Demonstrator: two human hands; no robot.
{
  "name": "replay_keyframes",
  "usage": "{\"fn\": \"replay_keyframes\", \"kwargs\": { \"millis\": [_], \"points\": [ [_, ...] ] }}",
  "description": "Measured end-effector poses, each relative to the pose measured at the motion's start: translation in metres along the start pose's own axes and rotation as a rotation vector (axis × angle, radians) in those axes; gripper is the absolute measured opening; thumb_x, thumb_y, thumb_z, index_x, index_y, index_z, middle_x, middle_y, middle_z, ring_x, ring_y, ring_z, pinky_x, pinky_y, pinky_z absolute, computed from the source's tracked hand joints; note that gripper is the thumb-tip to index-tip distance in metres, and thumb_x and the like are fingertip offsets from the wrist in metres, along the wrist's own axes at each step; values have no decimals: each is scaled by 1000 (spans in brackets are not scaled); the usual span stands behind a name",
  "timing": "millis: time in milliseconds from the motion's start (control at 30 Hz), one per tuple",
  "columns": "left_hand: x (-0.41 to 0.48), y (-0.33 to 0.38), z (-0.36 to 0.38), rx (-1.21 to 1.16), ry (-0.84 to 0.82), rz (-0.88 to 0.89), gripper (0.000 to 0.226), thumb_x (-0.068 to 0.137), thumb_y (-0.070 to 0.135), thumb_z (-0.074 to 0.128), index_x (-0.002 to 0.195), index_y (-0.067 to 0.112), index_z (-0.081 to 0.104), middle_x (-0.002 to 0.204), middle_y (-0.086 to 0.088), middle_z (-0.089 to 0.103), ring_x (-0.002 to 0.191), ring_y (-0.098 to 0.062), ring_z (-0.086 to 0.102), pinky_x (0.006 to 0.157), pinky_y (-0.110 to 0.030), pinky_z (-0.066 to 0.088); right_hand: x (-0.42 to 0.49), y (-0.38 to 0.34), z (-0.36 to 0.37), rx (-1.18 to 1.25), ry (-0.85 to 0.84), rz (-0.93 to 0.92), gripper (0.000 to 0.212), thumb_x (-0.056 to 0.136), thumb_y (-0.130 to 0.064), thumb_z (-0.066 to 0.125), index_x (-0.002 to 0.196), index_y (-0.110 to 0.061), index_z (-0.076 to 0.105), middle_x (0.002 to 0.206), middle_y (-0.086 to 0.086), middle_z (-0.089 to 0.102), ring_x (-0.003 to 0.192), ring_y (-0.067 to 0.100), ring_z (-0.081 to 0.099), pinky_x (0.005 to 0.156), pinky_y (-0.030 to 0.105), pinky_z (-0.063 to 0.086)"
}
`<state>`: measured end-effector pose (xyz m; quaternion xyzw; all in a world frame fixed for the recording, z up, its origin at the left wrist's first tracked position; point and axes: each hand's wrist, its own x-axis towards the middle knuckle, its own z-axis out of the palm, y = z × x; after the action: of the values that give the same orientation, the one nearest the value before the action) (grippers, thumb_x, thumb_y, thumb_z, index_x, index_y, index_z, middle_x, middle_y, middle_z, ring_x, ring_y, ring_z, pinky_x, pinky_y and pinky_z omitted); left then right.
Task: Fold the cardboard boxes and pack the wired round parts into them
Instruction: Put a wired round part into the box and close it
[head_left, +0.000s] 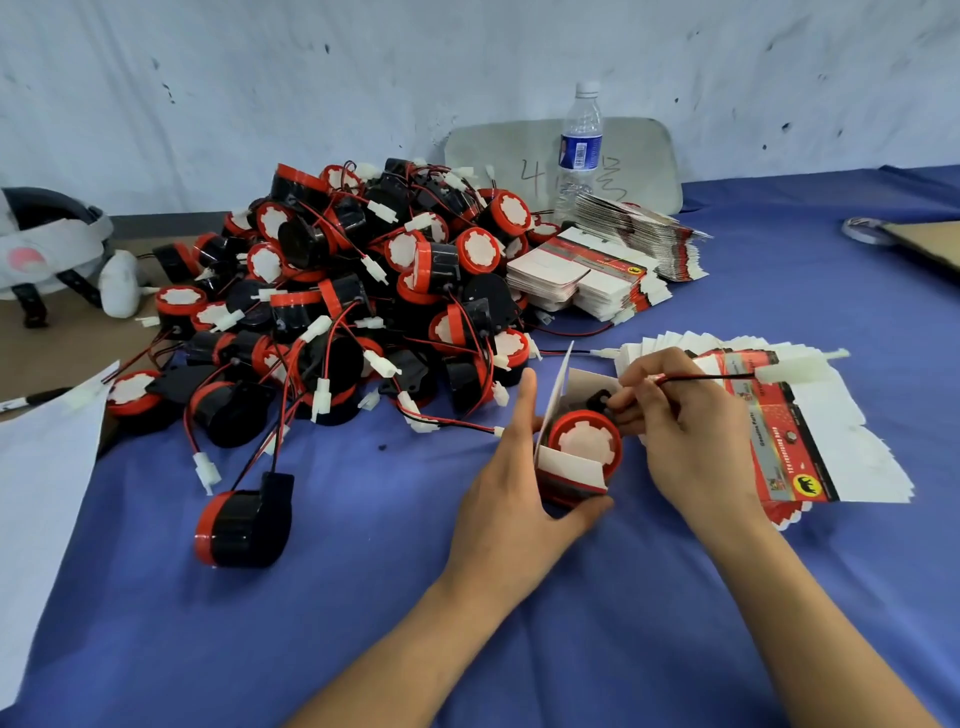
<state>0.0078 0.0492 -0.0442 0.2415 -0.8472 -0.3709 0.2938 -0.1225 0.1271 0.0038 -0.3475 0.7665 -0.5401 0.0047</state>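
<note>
The left hand (511, 499) grips a small cardboard box (569, 470) holding a round red-rimmed part (587, 444), the right hand (696, 441) apparently pinching its thin wire (706, 377).

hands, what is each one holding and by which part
The left hand grips the open cardboard box around its near lower end. The right hand pinches the red-black wire close to the round part sitting in the box.
</note>
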Motion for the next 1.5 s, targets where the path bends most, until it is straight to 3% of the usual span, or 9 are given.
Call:
{"fn": "replay_keyframes", "kwargs": {
  "millis": [167,433,567,767,900,1067,1167,1267,1500],
  "points": [
    [-3,0,2,3,-32,6,119,71,47,79,134,67,-20,134,14,57,117,-12,59,87,-36,56,-1,-3,-3,-235,-86,-137,26,93,8,42,94,-12,57,74,0,66,70,24,65,68,43,54],
    [-5,5,1,130,-5,164,111,77,41,76,134,70,-15,141,17,49,110,-10,58,80,-34,57,1,-13,-1,-664,-403,-231,21,100,-13,39,119,-12,47,98,9,66,74,31,60,67,40,49],
    [-5,5,1,202,-53,191,102,81,42,72,131,74,-10,146,12,43,105,-19,62,80,-38,56,0,-17,1,-433,-433,-129,10,100,-14,41,103,-6,37,81,17,62,67,35,55,58,40,42],
    [-4,9,-1,234,-84,131,79,80,46,69,133,62,13,137,21,47,100,-10,61,78,-37,54,0,-10,0,-586,-481,-203,11,97,-9,44,98,-5,54,87,8,49,71,22,40,60,26,24],
    [-4,10,-4,232,-48,104,64,76,55,67,126,51,27,127,24,54,98,-7,60,78,-34,53,2,-5,-2,-475,-530,-268,15,96,-21,55,100,-13,66,92,3,62,81,20,57,72,32,45],
    [-2,11,-6,334,112,164,51,70,72,52,97,29,51,91,15,64,73,-12,62,55,-25,42,-1,-7,-7,-315,-496,-249,14,89,-9,61,98,-16,69,89,-4,69,81,14,64,71,18,46],
    [-1,11,-7,390,207,235,51,71,72,52,85,23,55,76,12,62,59,-13,59,48,-23,37,0,-8,-9,-204,-542,-278,16,89,-9,58,103,-16,62,97,-4,67,87,15,64,80,32,50],
    [2,11,-11,414,254,270,55,70,73,51,78,19,56,66,9,56,53,-15,56,47,-22,35,-1,-9,-9,-172,-543,-298,16,92,-25,59,104,-16,66,97,-8,63,87,11,61,79,29,49],
    [1,11,-10,394,168,158,66,66,80,51,102,24,54,86,12,61,75,-13,60,57,-28,47,-4,-9,-4,-227,-468,-369,8,92,-22,63,91,-17,70,78,-15,61,73,2,57,64,17,42]
  ]
}}
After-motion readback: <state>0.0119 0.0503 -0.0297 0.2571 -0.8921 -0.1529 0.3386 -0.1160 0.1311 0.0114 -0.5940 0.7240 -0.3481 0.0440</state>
